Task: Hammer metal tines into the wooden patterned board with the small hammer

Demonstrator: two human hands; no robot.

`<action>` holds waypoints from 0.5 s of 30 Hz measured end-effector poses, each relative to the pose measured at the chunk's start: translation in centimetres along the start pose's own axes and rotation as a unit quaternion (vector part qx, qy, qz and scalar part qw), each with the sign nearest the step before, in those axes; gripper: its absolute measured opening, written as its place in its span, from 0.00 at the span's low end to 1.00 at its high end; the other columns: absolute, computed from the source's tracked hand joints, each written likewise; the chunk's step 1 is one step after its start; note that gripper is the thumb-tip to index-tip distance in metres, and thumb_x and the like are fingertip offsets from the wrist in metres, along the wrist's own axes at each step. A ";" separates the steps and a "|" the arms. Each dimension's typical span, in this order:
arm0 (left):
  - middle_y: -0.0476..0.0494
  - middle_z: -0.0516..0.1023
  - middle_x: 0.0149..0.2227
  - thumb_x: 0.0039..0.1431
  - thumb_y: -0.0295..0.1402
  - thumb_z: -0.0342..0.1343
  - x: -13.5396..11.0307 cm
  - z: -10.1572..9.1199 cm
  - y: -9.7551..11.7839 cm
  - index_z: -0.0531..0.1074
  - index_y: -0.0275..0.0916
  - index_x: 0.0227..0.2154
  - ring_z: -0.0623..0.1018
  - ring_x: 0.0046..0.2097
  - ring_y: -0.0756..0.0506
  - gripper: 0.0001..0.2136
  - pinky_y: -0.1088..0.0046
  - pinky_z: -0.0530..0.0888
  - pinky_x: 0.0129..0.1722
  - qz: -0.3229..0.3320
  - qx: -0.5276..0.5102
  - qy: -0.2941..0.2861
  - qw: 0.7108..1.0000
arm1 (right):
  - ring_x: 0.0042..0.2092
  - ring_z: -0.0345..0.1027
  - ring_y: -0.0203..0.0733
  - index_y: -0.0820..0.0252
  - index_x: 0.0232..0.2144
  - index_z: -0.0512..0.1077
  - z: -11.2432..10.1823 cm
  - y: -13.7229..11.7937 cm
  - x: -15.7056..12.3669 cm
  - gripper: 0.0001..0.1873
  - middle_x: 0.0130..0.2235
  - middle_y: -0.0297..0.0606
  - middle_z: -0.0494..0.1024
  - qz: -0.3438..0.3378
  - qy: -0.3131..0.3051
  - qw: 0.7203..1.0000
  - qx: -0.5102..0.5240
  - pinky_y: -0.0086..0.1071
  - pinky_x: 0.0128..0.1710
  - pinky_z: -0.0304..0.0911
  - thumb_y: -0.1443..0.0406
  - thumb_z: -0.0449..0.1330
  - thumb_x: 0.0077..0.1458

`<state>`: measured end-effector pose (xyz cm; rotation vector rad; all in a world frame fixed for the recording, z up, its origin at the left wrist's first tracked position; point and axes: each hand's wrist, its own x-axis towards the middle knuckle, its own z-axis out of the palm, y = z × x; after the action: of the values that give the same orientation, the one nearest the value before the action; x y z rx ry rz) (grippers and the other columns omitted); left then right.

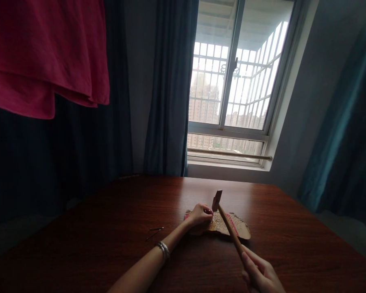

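"Head view: any danger?"
"Right fingers (248,260) grip the hammer (231,229) over the card (220,224) on the desk (293,236). Left fingers (206,217) pinch, can't tell what. A crooked swing might bonk them."

A hand could pass over the tabletop (299,232) to the right of the patterned cardboard piece (242,231), or along the strip between it and the window wall. Straight in from the front, the hammer (230,228), gripped by the right hand (260,270), slants across the way. The left hand (200,215) and its forearm block the cardboard's left side; beyond that arm, two thin dark rods (155,233) lie in any leftward path.
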<state>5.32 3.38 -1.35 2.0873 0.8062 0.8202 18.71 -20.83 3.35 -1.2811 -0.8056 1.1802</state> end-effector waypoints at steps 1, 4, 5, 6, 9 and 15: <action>0.47 0.75 0.27 0.42 0.30 0.56 0.0 0.0 0.0 0.77 0.33 0.25 0.71 0.29 0.51 0.08 0.80 0.63 0.27 -0.001 0.000 0.001 1.000 | 0.14 0.38 0.21 0.66 0.45 0.69 0.0 0.0 0.0 0.40 0.14 0.21 0.53 -0.001 0.002 1.000 -0.004 0.19 0.12 0.30 0.43 0.61 0.36; 0.47 0.75 0.28 0.42 0.30 0.56 0.0 0.0 0.0 0.77 0.33 0.25 0.71 0.30 0.51 0.08 0.81 0.64 0.27 -0.002 -0.003 0.003 1.000 | 0.14 0.38 0.21 0.68 0.46 0.68 -0.1 0.2 0.0 0.42 0.14 0.22 0.53 -0.006 0.005 1.000 -0.007 0.20 0.12 0.30 0.43 0.60 0.36; 0.47 0.75 0.28 0.42 0.30 0.56 0.0 0.0 0.0 0.77 0.33 0.25 0.71 0.30 0.51 0.08 0.81 0.64 0.27 -0.003 -0.004 0.002 1.000 | 0.14 0.38 0.22 0.68 0.47 0.67 -0.1 0.3 0.0 0.42 0.14 0.22 0.53 -0.006 0.004 1.000 -0.006 0.20 0.12 0.30 0.43 0.60 0.37; 0.47 0.75 0.28 0.43 0.30 0.55 0.0 0.0 0.1 0.77 0.33 0.25 0.71 0.30 0.51 0.08 0.81 0.64 0.28 -0.004 -0.004 0.000 1.000 | 0.14 0.40 0.22 0.67 0.48 0.66 -0.1 0.4 0.0 0.42 0.14 0.22 0.53 -0.005 0.007 1.000 -0.006 0.20 0.12 0.31 0.43 0.60 0.37; 0.47 0.75 0.28 0.43 0.31 0.55 -0.1 -0.1 0.4 0.77 0.33 0.26 0.71 0.30 0.51 0.08 0.81 0.64 0.28 -0.011 0.011 -0.005 1.000 | 0.15 0.46 0.24 0.66 0.48 0.67 -0.2 0.7 -0.1 0.42 0.14 0.21 0.52 0.002 0.026 1.000 -0.011 0.18 0.13 0.34 0.43 0.62 0.35; 0.48 0.75 0.28 0.43 0.30 0.55 -0.3 -0.2 0.7 0.77 0.33 0.26 0.71 0.30 0.50 0.08 0.81 0.64 0.28 -0.019 0.025 -0.002 0.999 | 0.16 0.49 0.25 0.64 0.45 0.69 -0.2 0.4 -0.1 0.40 0.15 0.22 0.51 -0.002 0.037 0.999 -0.002 0.18 0.13 0.35 0.44 0.63 0.34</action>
<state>5.18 2.91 -0.72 2.1100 0.8715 0.7829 18.85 -21.01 2.93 -1.3185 -0.7563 1.1229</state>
